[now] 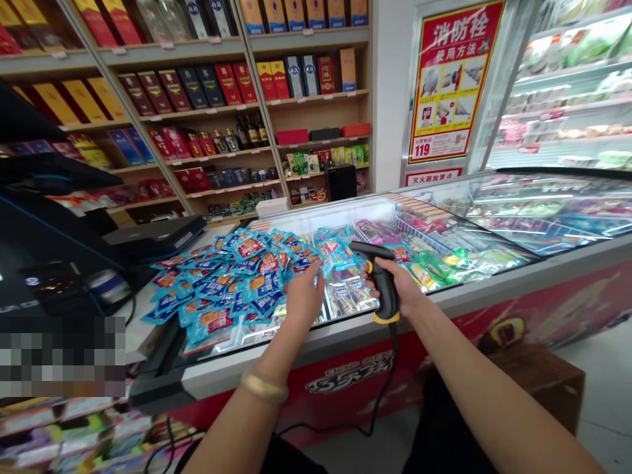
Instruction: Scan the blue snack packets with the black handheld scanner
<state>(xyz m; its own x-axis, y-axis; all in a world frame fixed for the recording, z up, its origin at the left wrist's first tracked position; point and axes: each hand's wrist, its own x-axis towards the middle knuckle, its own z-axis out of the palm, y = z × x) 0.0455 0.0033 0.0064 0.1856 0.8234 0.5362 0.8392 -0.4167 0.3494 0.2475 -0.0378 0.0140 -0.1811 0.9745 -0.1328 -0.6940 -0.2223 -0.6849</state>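
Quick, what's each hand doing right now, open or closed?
Left hand: fingers touching a blue snack packet; can't tell if gripped.
Right hand: closed, holding a black barcode scanner.

1. Our black corded handheld barcode scanner (pixel 384 280) has yellow trim. It stands tilted, gripped in our right hand (pixel 402 286).
2. Blue snack packets (pixel 222 280) lie in a loose heap — overlapping, red-labelled — with one packet (pixel 323 263) against our left hand (pixel 303 296).
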